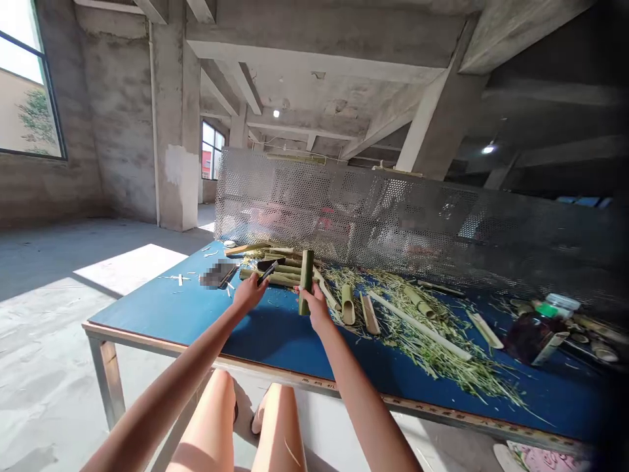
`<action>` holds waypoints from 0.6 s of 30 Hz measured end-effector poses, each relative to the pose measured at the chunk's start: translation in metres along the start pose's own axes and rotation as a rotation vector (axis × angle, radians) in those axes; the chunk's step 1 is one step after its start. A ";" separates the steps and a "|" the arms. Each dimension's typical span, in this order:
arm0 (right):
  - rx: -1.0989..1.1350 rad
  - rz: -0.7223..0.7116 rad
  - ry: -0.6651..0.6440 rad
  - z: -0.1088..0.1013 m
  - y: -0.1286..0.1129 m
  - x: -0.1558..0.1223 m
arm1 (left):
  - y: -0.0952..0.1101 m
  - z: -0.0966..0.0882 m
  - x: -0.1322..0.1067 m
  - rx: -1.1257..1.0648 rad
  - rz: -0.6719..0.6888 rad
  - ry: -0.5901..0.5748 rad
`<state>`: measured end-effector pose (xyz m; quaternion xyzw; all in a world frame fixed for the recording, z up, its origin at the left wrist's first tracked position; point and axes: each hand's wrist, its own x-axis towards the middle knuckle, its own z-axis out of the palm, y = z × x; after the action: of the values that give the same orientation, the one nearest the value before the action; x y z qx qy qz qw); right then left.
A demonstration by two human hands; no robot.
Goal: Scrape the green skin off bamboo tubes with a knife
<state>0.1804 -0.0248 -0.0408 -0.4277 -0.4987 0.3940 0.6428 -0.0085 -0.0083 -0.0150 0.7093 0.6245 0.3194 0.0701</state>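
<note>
- the right hand [317,309] was closed around the lower end of a green bamboo piece [306,275], held upright near the tabletop's [147,308] middle.
- the left hand [249,292] gripped a dark knife [268,271] just left of the piece, tip pointing toward it.
- shavings [432,347] spread rightward.
- a dark jar [525,337] stood near the right edge; its contents could not be told.

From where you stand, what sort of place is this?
Likely a bamboo workshop in a bare concrete hall: blue-topped worktable, pale green bamboo shavings, green bamboo stick held upright in the right hand.
</note>
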 end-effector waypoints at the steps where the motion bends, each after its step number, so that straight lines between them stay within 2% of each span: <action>1: 0.041 0.018 0.000 -0.001 -0.001 0.002 | 0.004 0.001 0.001 -0.037 0.015 -0.001; 6: 0.266 0.128 -0.040 -0.011 -0.008 0.021 | 0.028 0.014 0.018 -0.220 0.096 -0.049; 10: 0.240 0.126 -0.078 -0.034 -0.020 0.045 | 0.062 0.033 0.039 -0.380 0.162 -0.001; 14: 0.276 0.135 -0.040 -0.062 -0.025 0.065 | 0.095 0.063 0.052 -0.348 0.179 0.095; 16: 0.276 0.134 -0.007 -0.072 -0.022 0.071 | 0.101 0.081 0.051 -0.323 0.178 0.127; 18: 0.250 0.133 -0.001 -0.077 -0.018 0.075 | 0.098 0.096 0.047 -0.270 0.223 0.096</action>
<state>0.2718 0.0270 -0.0121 -0.3761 -0.4166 0.4948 0.6634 0.1263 0.0431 -0.0244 0.7423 0.4961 0.4395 0.0988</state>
